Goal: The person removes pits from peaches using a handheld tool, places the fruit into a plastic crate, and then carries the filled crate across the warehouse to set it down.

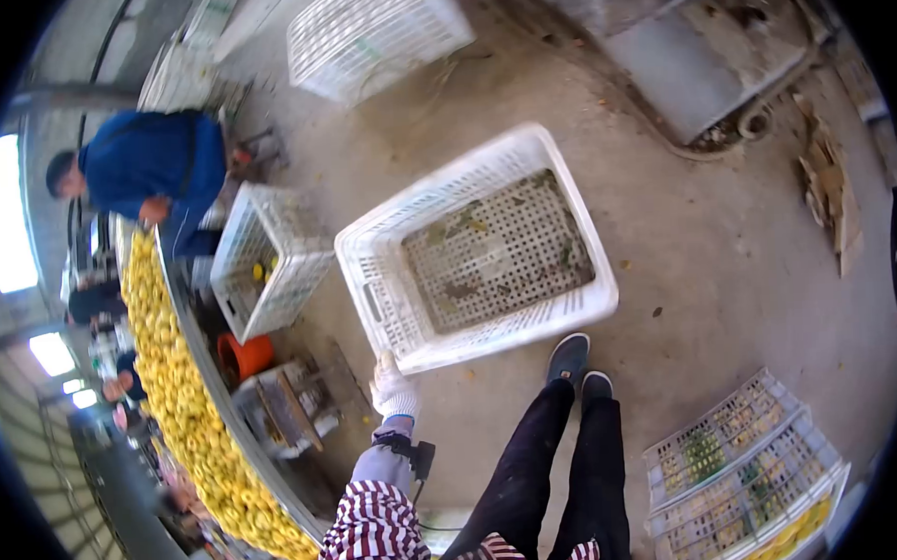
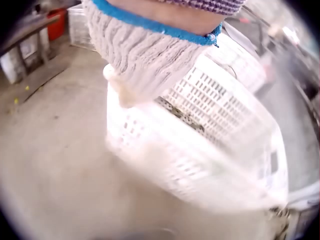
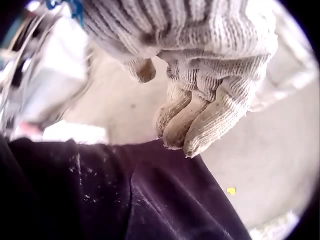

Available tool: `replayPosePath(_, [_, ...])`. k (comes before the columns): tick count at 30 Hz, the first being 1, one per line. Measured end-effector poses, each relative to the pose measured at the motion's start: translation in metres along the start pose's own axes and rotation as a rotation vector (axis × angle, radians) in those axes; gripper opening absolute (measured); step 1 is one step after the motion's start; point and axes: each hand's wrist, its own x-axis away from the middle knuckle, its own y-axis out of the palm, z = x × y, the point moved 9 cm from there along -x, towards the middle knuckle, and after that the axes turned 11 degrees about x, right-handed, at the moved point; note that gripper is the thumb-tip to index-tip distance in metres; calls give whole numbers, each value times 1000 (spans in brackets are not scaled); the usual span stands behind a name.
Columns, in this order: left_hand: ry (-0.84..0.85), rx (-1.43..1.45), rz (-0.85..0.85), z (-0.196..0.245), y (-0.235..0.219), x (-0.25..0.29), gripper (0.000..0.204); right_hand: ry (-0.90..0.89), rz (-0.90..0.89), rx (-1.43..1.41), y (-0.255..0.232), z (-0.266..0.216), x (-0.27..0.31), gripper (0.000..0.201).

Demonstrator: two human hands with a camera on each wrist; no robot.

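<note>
My left hand (image 1: 395, 392), in a white knitted glove, grips the near left corner of a white plastic crate (image 1: 511, 332) by its rim. The crate has slotted walls, and bits of leaf and dirt lie on its perforated bottom. In the left wrist view the glove (image 2: 145, 60) covers that corner, and its fingertips are mostly hidden. My right hand (image 3: 200, 75), gloved as well, shows only in the right wrist view. It hangs beside dark trousers (image 3: 115, 185) with loosely bent fingers and holds nothing.
Left, a long trough of yellow fruit (image 1: 178, 382) runs past a person in blue (image 1: 153, 163). Another white crate (image 1: 303, 271) and an orange bucket (image 1: 247, 357) stand beside it. A crate (image 1: 378, 43) sits at the back, stacked crates (image 1: 747, 457) at lower right, cardboard (image 1: 827, 183) far right.
</note>
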Motion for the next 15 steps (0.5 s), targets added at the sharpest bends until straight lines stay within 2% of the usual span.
replayPosePath(1, [-126,163,101,-21,-6,19,61,-4,-35,18,-4,-20,-3,48])
replayPosePath(2, [-378,395,-106,-49,21,40,61,-8,-68,31,-9,-40,-8,49])
replayPosePath(4, [-852,894,-524,-30,62,90,62,-33,-96,66,-14,-79,-17,52])
replayPosePath(6, [-1086,1442,-767,4,120,131,66,-278,77,219,-24,-145,-35,44])
replayPosePath(7, [-989,1465,-816,24,137,131,64,-405,70,351,-16,-190,-39,35])
replayPosePath(8, [-1005,1467,-615,32,137,130,64,-357,190,279,-9,-226,-34,31])
replayPosePath(9, [-1002,1453,-421,40,136,129,69,-466,157,345,-6,-251,-54,28])
replayPosePath(10, [-1025,1645,-371,43,170,136,79,-576,64,375,-9,-268,-84,28])
replayPosePath(11, [-1022,1810,-207,48,202,138,70,-623,139,348,11,-306,-76,30])
replayPosePath(12, [-996,1977,-45,53,232,140,61,-663,219,496,10,-329,-96,32])
replayPosePath(13, [-1024,1876,13,60,226,140,55,-614,118,413,21,-346,-109,34])
replayPosePath(14, [-1120,1927,57,61,229,142,51,-569,139,408,33,-366,-116,39])
replayPosePath(15, [-1137,1773,-49,56,224,144,53,-642,114,388,50,-385,-108,54])
